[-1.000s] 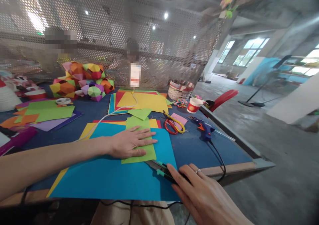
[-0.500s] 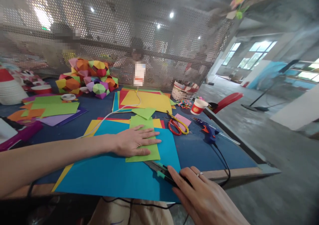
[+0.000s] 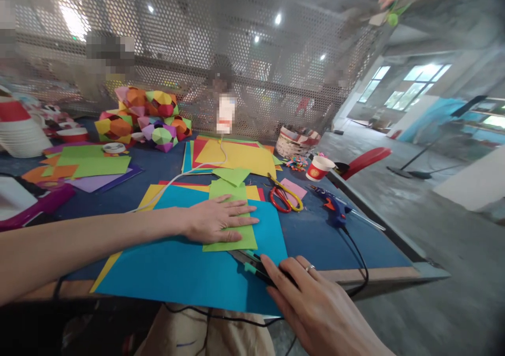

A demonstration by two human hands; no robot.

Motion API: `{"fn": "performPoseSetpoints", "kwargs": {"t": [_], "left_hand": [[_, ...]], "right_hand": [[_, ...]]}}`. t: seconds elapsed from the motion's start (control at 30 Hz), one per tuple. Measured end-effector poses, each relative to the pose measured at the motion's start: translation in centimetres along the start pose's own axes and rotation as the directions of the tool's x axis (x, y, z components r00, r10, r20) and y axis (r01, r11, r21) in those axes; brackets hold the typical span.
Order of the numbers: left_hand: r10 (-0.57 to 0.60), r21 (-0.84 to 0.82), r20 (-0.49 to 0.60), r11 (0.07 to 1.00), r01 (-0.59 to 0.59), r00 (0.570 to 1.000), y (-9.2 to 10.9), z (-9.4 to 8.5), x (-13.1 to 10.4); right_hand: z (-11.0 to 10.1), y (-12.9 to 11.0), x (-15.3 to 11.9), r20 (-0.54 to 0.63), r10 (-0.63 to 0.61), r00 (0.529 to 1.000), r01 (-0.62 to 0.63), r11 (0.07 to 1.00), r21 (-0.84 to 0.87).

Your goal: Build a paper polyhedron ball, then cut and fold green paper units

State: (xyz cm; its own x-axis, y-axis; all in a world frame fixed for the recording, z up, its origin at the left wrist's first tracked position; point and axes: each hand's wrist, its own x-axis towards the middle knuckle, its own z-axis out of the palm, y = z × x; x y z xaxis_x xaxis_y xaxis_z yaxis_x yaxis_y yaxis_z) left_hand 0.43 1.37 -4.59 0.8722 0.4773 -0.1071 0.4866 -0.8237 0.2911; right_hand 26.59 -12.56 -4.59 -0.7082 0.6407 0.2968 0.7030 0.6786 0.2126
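Note:
My left hand (image 3: 215,221) lies flat with fingers spread on a folded-looking strip of light green paper (image 3: 231,241), pressing it onto a large blue sheet (image 3: 177,274). In my right hand (image 3: 311,298) is a utility knife (image 3: 256,265) with a black and green handle. Its blade points left, right at the lower edge of the green strip; whether the tip lies under the paper I cannot tell. Yellow and red sheets (image 3: 152,194) show beneath the blue one. A small green piece of paper (image 3: 232,175) lies just beyond the strip.
Scissors (image 3: 282,197), a pink paper (image 3: 295,188) and a blue glue gun (image 3: 335,209) lie to the right. Behind are a paper cup (image 3: 319,169), a woven basket (image 3: 296,142), stacked yellow paper (image 3: 236,158) and folded paper balls (image 3: 145,117). A white cable (image 3: 169,183) crosses the table.
The view has shifted slightly, so the table appears further right and up. My right hand has moved the knife a little left along the strip's lower edge. My left hand stays on the paper.

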Motion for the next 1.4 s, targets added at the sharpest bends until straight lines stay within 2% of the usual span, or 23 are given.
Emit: {"fn": "performPoseSetpoints", "kwargs": {"t": [0.23, 0.53, 0.7, 1.1, 1.4], "left_hand": [[0.01, 0.002, -0.004, 1.0, -0.01, 1.0, -0.2, 0.2, 0.0], [0.022, -0.01, -0.036, 1.0, -0.022, 0.999, -0.2, 0.3, 0.0], [0.002, 0.003, -0.011, 1.0, -0.002, 1.0, -0.2, 0.3, -0.1], [0.023, -0.023, -0.02, 0.999, -0.024, 1.0, -0.2, 0.3, 0.0], [0.015, 0.006, -0.011, 1.0, -0.015, 1.0, -0.1, 0.1, 0.1]], "right_hand": [[0.2, -0.1, 0.3, 0.028, -0.007, 1.0, 0.007, 1.0, -0.013], [0.3, -0.4, 0.7, 0.004, -0.016, 1.0, 0.016, 1.0, 0.013], [0.3, -0.6, 1.2, -0.053, -0.03, 0.998, 0.031, 0.999, 0.027], [0.3, -0.8, 2.0, -0.087, -0.07, 0.994, 0.072, 0.997, 0.02], [0.0, -1.0, 2.9, -0.073, -0.076, 0.994, 0.082, 0.993, 0.084]]}}
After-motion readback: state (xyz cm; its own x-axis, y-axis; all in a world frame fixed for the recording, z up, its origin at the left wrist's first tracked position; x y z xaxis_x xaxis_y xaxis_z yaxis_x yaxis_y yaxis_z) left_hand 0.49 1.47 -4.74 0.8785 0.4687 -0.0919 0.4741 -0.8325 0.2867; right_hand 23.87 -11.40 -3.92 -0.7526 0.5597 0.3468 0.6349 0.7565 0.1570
